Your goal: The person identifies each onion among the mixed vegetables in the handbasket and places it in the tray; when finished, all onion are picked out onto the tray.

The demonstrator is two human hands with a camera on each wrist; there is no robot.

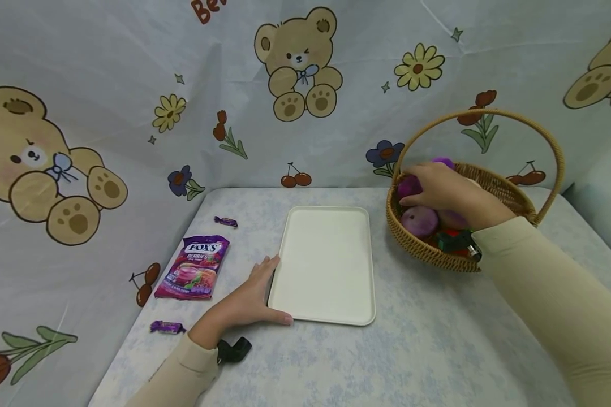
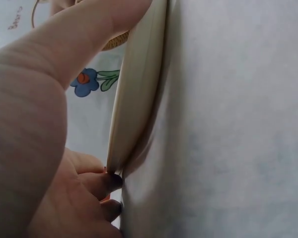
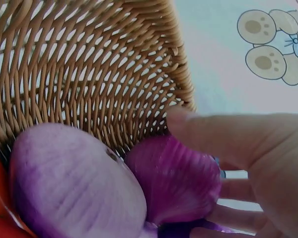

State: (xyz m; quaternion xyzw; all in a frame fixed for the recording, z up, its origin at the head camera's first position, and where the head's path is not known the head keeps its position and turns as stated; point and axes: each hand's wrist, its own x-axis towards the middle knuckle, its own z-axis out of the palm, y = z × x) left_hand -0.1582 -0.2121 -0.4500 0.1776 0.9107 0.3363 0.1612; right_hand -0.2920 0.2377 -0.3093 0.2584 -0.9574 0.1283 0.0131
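- The left hand (image 1: 246, 299) has its fingers spread wide from the thumb, touching the white tray (image 1: 323, 265) at its near left corner: thumb at the near edge, fingers along the left side.
- The tray lies flat on the worktop (image 1: 305, 362), left of the wicker basket (image 1: 412, 246).
- The right hand (image 1: 450, 189) reaches into the basket, thumb and fingers parted and curved around the dark purple onion (image 3: 174, 181) (the far fingertips are hidden behind it).
- That onion sits inside the basket near its wall, next to a larger, paler onion (image 3: 79, 183).
- Left of the tray are a purple candy bag (image 1: 193, 268) and two wrapped candies (image 1: 226, 221), one beyond the bag and one nearer.
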